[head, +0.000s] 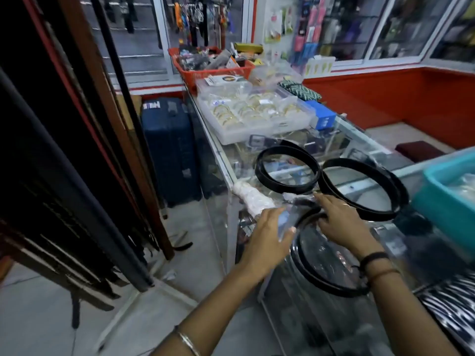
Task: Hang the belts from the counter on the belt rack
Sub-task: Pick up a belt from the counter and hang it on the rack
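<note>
Three black belts lie coiled in loops on the glass counter [359,186]. One coil [259,173] sits toward the back, another [401,191] to its right, and the nearest coil [303,268] is wrapped in clear plastic at the counter's front corner. My right hand [341,222] grips the top of this nearest coil. My left hand [267,240] holds the clear plastic wrap at its left side. The belt rack [77,176] stands at the left, with several dark belts hanging from it.
A clear tray of bangles [231,134] and a red basket [244,69] fill the far end of the counter. A teal tub [437,201] sits at the right. A blue suitcase [169,150] stands on the floor between rack and counter.
</note>
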Demonstrator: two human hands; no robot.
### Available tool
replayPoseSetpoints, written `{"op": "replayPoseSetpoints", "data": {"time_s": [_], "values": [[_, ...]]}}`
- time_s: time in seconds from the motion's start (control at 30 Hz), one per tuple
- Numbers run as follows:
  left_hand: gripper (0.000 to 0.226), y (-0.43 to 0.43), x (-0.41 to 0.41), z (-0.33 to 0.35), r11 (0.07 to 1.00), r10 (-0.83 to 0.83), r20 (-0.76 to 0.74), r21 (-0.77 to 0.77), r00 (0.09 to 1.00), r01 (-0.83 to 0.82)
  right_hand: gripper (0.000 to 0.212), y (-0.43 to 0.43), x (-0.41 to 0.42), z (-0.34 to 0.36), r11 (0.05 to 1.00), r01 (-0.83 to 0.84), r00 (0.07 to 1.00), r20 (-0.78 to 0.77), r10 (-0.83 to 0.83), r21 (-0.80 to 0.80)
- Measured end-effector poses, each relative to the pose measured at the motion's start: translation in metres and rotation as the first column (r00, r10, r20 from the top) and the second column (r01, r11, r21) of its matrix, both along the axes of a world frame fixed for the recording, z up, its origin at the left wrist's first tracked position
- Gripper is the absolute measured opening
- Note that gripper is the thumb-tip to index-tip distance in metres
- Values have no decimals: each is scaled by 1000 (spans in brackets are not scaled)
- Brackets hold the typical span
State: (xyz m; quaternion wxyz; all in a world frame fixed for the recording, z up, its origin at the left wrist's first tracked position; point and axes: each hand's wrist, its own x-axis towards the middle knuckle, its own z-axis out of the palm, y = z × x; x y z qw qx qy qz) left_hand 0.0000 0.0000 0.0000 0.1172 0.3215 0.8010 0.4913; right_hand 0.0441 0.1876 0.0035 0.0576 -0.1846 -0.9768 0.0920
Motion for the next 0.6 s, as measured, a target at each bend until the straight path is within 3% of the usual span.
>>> {"op": "replayPoseSetpoints", "data": {"time_s": [0.1, 0.3, 0.43, 0.6], "values": [[54, 24, 5, -6, 986, -51, 29, -159, 998, 55, 62, 10, -4, -3, 999, -1, 1000, -3, 1, 52], [26, 49, 7, -7, 921, -48, -105, -390, 993, 4, 50, 23, -17, 3, 996, 22, 989, 145, -35, 87], [34, 46, 3, -6, 938, -13, -180, -342, 984, -50, 30, 19, -19, 7, 1000, -1, 997, 83, -1, 25], [42, 18, -14, 3, 952, 71, -266, -271, 962, -145, 26, 1, -23, 20, 994, -105, 991, -79, 104, -16]]}}
